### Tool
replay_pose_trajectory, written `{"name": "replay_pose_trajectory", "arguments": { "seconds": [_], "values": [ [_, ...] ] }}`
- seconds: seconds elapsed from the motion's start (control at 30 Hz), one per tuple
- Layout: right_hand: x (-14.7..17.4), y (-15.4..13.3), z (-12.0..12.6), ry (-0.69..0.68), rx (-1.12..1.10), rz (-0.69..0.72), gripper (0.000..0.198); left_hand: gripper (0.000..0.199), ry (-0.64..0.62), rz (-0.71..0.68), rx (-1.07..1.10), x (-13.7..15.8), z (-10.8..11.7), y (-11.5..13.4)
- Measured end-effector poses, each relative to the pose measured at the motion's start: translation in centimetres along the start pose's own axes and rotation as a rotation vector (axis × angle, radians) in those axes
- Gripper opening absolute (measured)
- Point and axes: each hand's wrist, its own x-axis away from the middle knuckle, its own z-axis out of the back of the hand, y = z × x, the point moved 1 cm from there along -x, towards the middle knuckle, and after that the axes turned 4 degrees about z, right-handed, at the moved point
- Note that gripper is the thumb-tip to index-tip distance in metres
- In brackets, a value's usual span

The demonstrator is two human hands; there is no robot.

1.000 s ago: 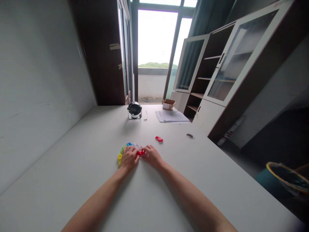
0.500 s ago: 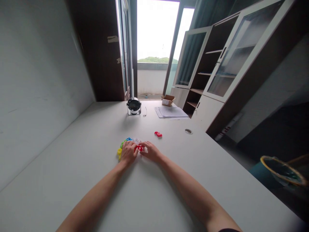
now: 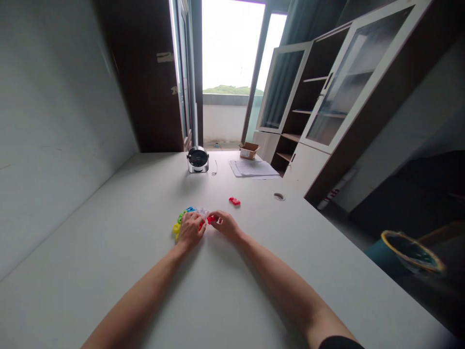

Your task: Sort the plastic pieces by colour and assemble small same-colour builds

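Observation:
My left hand (image 3: 191,230) is curled over a small pile of coloured plastic pieces, with a red plastic piece (image 3: 201,225) between its thumb and fingers. Yellow pieces (image 3: 176,229), green pieces (image 3: 181,216), blue pieces (image 3: 190,209) and whitish clear pieces (image 3: 202,212) show around that hand; the rest of the pile is hidden beneath it. Just to the right, my right hand (image 3: 223,224) pinches another red plastic piece (image 3: 211,219) between thumb and fingertips. Farther back, joined or touching red pieces (image 3: 234,201) lie alone on the white table (image 3: 225,281).
A round black and silver device (image 3: 198,160) stands at the back beside a thin wire (image 3: 215,167). Papers (image 3: 254,168) and an open cardboard box (image 3: 249,150) are at the back right, near a cable hole (image 3: 279,196). A bin (image 3: 410,252) stands right of the table.
The red pieces between my hands have come apart: my right hand now has one, slightly away from my left. The whole view has shifted a little.

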Motion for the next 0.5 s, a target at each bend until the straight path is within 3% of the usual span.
{"name": "replay_pose_trajectory", "arguments": {
  "seconds": [0.23, 0.5],
  "values": [
    [0.10, -0.41, 0.17, -0.057, 0.166, 0.080, 0.027, 0.030, 0.016, -0.002, 0.032, -0.09, -0.14, 0.09],
    [0.05, -0.51, 0.00, -0.080, 0.131, 0.109, 0.028, 0.027, 0.002, -0.007, 0.044, -0.04, -0.30, -0.12]
  ]
}}
